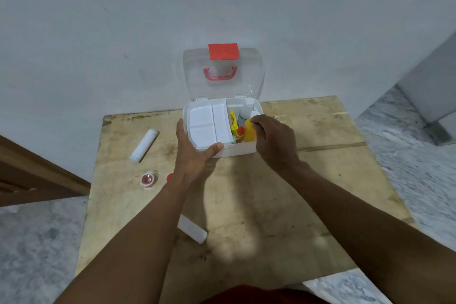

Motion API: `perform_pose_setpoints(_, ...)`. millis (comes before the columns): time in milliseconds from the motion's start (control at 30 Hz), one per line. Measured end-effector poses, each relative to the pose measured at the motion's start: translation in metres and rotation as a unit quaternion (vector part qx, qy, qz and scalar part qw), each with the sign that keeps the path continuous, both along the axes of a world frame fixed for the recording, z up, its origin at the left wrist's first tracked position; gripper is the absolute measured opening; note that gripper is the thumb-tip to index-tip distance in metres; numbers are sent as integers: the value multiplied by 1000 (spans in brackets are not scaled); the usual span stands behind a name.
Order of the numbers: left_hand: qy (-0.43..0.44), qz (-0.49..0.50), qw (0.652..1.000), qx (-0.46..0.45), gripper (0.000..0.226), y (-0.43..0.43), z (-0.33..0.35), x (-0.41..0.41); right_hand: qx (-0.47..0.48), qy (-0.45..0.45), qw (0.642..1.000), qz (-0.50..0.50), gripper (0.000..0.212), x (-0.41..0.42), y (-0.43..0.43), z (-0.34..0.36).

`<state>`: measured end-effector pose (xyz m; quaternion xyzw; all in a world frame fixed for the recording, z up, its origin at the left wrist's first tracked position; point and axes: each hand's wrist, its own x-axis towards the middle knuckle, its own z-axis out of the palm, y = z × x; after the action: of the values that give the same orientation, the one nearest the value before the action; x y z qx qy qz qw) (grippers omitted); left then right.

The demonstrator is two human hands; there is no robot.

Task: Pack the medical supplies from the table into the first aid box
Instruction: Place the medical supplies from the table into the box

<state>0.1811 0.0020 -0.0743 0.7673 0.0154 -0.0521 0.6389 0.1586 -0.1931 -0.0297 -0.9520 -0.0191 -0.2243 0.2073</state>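
The white first aid box point(243, 149) stands open at the table's far edge, its clear lid point(223, 86) with red latch and handle leaning on the wall. A white divided tray point(209, 126) fills its left part. My left hand point(195, 150) grips the box's front-left corner. My right hand point(274, 142) holds a yellow bottle point(249, 132) upright inside the right part, beside a yellow packet point(233, 119), a small red-capped bottle point(239, 131) and a white bottle point(246, 110). On the table lie a white roll point(144, 146), a red tape reel point(148, 179) and another white roll point(193, 229).
The wooden table point(320, 180) stands against a pale wall. A small red cap point(169, 176) peeks out beside my left forearm. A wooden door frame point(37, 175) is at the left, and a mottled stone floor point(407, 155) lies around the table.
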Motion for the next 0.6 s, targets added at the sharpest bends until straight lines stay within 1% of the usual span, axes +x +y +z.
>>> perform_pose_setpoints(67,-2,-2,1000,-8,106,0,2,-1,28,-14,999,-7,13,-2,-17,1)
perform_pose_setpoints(100,-2,-1,1000,-12,106,1,2,-1,44,0,999,-5,13,-1,-26,1)
perform_pose_setpoints(133,-1,0,1000,-14,105,1,1,-1,61,33,998,0,19,1,-36,3)
perform_pose_setpoints(167,0,0,1000,-16,104,0,2,-1,73,78,994,4,32,5,-45,5)
perform_pose_setpoints(267,4,4,1000,-10,103,-2,2,0,84,233,967,55,92,17,-65,15)
perform_pose_setpoints(300,5,5,1000,-9,103,-2,1,1,80,270,956,83,104,23,-68,17)
perform_pose_setpoints(367,8,10,1000,-6,105,-1,2,0,77,307,940,129,111,34,-72,20)
perform_pose_setpoints(500,17,6,1000,2,101,-1,5,2,101,343,912,200,112,61,-77,15)
perform_pose_setpoints(600,29,-1,1000,8,99,0,7,3,121,371,887,246,116,73,-80,5)
